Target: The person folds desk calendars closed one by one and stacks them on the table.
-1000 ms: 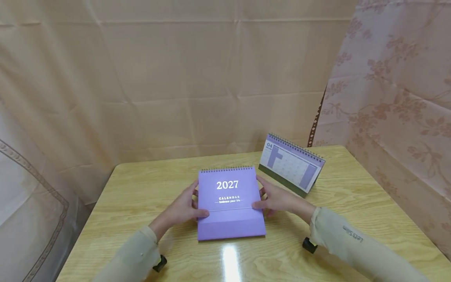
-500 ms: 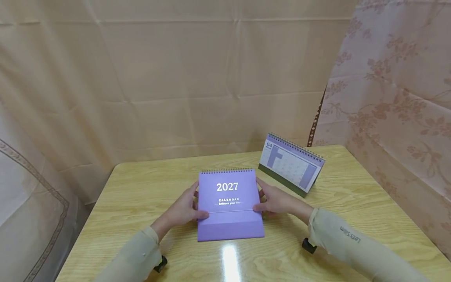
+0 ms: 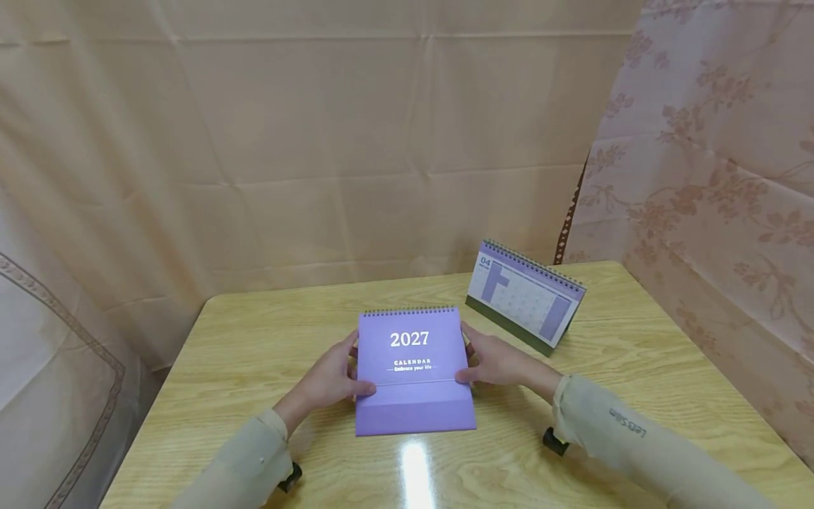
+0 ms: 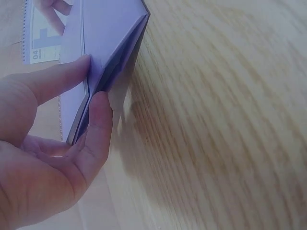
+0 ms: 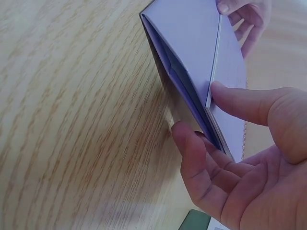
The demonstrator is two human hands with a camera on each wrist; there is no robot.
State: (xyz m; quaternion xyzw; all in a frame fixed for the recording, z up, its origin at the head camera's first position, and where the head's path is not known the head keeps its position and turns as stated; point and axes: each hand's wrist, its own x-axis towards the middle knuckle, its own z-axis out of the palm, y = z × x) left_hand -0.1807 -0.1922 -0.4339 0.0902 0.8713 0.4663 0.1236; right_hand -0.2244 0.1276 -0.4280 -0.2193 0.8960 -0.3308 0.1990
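Observation:
A purple 2027 desk calendar (image 3: pixel 412 353) with a spiral binding along its far edge lies between both hands in the head view. My left hand (image 3: pixel 328 375) grips its left side, thumb on the cover and fingers curled beneath. On the opposite side my right hand (image 3: pixel 496 358) holds it the same way, thumb on the cover's lower line. From the left wrist, the calendar (image 4: pixel 108 33) shows a folded base with a gap under the pages. The right wrist view shows that gap in the calendar (image 5: pixel 192 52) too, with the fingers (image 5: pixel 192 158) under its edge.
A second desk calendar (image 3: pixel 524 297), opened to a page marked 04, stands tent-like at the back right of the wooden table (image 3: pixel 267 332). A beige curtain (image 3: pixel 381 141) hangs behind the table, and a flowered cloth (image 3: pixel 718 177) on the right.
The purple calendar's spiral edge has dropped slightly toward me, and the right hand has shifted a little left with it. Both hands keep their hold. The second calendar stays in place.

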